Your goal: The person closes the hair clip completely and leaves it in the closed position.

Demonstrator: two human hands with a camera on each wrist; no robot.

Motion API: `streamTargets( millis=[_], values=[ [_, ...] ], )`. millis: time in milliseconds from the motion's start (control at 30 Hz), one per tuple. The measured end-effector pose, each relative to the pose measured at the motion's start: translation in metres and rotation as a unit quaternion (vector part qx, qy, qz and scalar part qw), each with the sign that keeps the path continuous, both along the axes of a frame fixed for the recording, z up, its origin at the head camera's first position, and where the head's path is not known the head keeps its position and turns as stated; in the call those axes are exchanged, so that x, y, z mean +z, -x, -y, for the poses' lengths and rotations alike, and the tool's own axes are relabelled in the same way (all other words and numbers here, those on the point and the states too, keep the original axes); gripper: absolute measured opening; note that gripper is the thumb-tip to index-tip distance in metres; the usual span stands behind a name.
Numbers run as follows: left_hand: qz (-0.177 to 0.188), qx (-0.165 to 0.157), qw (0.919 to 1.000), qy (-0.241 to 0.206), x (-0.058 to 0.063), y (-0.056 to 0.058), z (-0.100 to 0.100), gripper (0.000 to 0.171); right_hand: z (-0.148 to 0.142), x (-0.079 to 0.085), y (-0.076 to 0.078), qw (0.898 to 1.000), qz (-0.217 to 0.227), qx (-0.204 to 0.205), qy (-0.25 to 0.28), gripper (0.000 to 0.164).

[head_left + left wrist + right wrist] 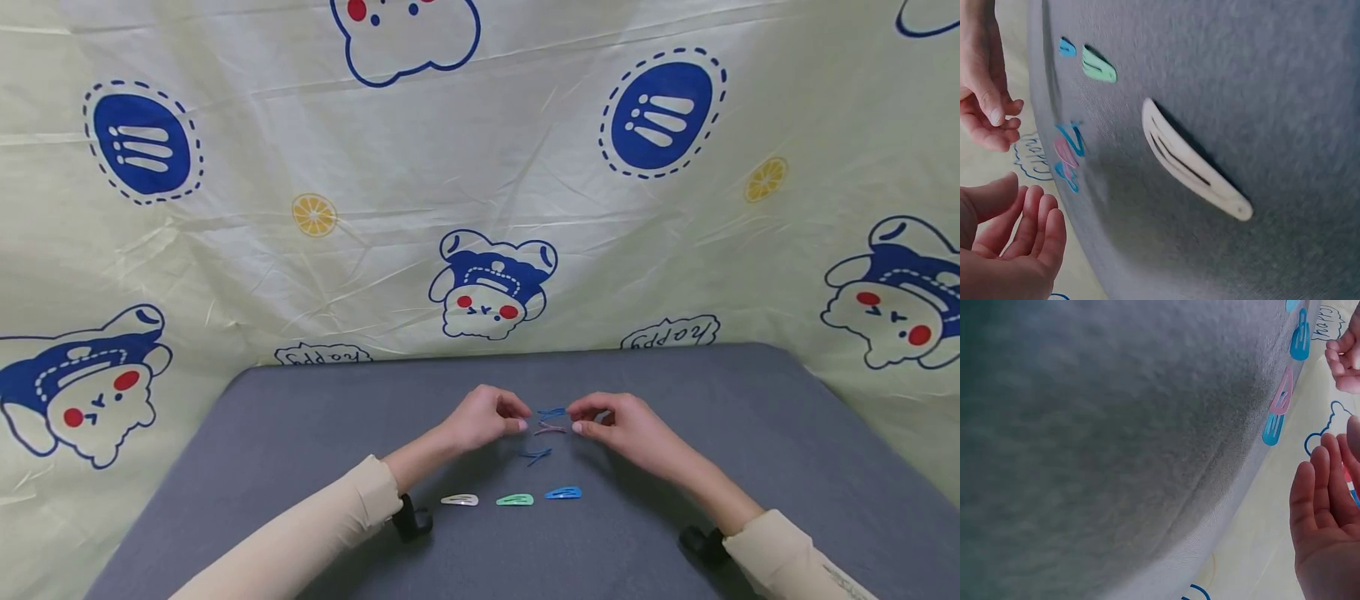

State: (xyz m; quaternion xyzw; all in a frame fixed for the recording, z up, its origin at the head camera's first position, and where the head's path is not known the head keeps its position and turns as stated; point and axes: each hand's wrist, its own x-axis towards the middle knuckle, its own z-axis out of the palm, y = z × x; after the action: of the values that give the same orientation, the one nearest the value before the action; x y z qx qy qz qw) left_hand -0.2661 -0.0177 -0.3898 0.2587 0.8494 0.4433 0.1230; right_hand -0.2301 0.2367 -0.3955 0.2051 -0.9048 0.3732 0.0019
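My left hand [487, 415] hovers just left of a small group of hair clips, its fingers loosely bent with nothing between them. On the other side, my right hand [618, 423] has thumb and fingers apart and holds nothing. Between the hands lie a blue hair clip [552, 412] at the back and a pink hair clip [551, 429] close in front of it. Another blue hair clip [537, 456] is nearer to me. These three stand on edge, their arms spread. In the left wrist view, relaxed fingers [1025, 234] of my left hand show beside the group.
Nearer to me, a row of three flat snap clips lies on the grey table [300, 450]: cream clip [460, 500], green clip [515, 500] and blue clip [563, 493]. A printed cloth [390, 275] hangs behind the table's far edge.
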Motion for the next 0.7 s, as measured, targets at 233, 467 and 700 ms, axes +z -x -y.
streamTargets(
  millis=[233, 467, 700],
  values=[
    [0.016, 0.030, 0.9994, 0.012, -0.008, 0.015, -0.006, 0.015, 0.008, -0.004, 0.017, 0.999, -0.026, -0.012, -0.024, 0.023],
    [0.016, 0.027, 0.9989, 0.034, -0.012, 0.026, -0.008, 0.016, 0.013, -0.009, 0.028, 0.998, -0.030, -0.021, -0.044, 0.023],
    [0.034, 0.009, 0.9993, 0.016, -0.014, 0.034, -0.010, 0.016, 0.011, -0.011, 0.038, 0.999, -0.010, -0.011, -0.052, 0.020]
  ],
)
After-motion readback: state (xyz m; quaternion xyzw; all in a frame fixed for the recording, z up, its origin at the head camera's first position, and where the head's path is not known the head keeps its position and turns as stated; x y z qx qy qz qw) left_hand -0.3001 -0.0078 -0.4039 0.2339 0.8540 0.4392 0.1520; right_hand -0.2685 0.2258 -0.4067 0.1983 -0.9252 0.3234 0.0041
